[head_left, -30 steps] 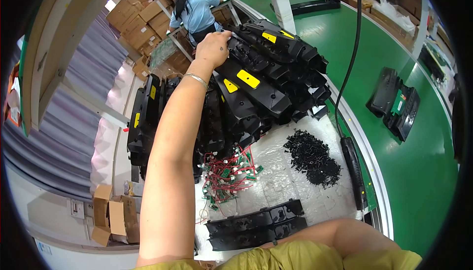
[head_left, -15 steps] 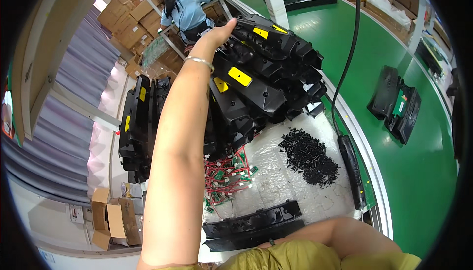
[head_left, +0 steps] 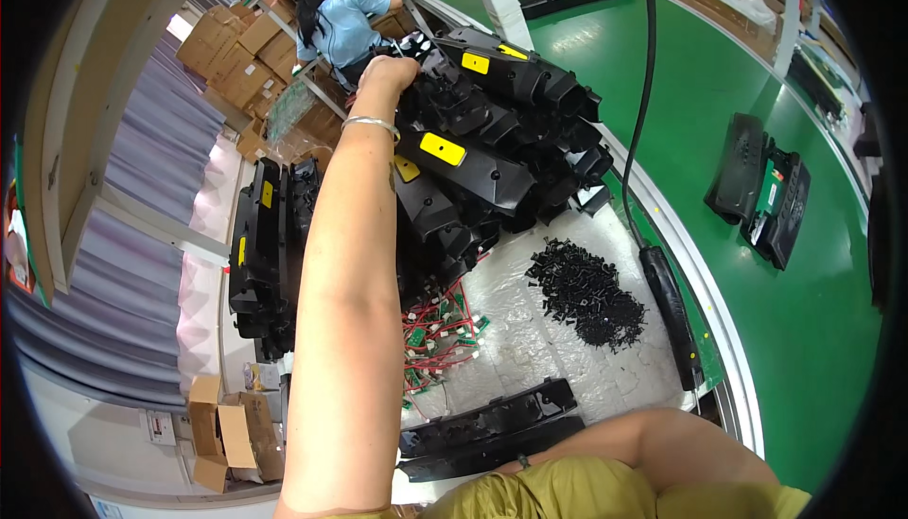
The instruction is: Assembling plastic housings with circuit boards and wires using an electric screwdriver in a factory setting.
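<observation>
My left arm reaches far forward, a silver bangle at its wrist. My left hand (head_left: pixel 390 74) is at the far end of a heap of long black plastic housings (head_left: pixel 473 171), several with yellow stickers. Its fingers are curled inward, and what they hold, if anything, is hidden. Folded low across my front, my right arm (head_left: pixel 643 443) lies partly behind the olive shirt. The fingers of that hand are hidden, close to two long black plastic strips (head_left: pixel 492 422) lying at the near edge of the table.
Black screws (head_left: pixel 586 297) lie piled on the white tabletop (head_left: pixel 515 330), beside red-wired green circuit boards (head_left: pixel 440 339). A corded black screwdriver (head_left: pixel 670 316) rests at right. Beyond is a green surface (head_left: pixel 653 155) with a black assembly (head_left: pixel 757 188). A person (head_left: pixel 345 27) stands ahead.
My left hand has drawn slightly back and left, its fingers curling from a more outstretched pose. The view has shifted a little. My right arm stays low.
</observation>
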Available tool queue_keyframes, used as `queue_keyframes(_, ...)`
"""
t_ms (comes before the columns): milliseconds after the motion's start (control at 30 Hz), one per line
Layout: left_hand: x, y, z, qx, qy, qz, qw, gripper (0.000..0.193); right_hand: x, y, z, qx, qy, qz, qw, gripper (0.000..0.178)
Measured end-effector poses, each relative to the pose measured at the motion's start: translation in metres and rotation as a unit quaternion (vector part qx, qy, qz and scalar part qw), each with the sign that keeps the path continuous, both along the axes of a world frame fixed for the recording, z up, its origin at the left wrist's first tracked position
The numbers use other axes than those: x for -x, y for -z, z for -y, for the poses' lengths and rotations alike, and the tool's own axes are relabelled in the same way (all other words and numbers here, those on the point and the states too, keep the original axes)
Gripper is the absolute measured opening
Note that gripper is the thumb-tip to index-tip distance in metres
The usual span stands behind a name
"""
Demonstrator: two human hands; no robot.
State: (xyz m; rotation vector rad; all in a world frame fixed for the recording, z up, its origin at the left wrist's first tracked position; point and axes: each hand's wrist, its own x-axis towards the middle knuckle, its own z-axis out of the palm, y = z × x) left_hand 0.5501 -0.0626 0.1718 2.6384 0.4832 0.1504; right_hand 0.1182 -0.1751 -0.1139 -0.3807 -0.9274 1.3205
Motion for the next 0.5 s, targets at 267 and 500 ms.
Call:
queue_keyframes(267, 0.011, -0.008, 0.001, -0.047, 0.024, 0.05, 0.997, 0.039, 0.005, 0.003, 0.004, 0.031, -0.02, -0.046, 0.998, 0.045)
queue_keyframes(500, 0.119, -0.064, -0.025, 0.268, 0.215, 0.08, 0.936, 0.022, 0.034, 0.002, 0.016, 0.067, -0.059, -0.102, 0.991, 0.045)
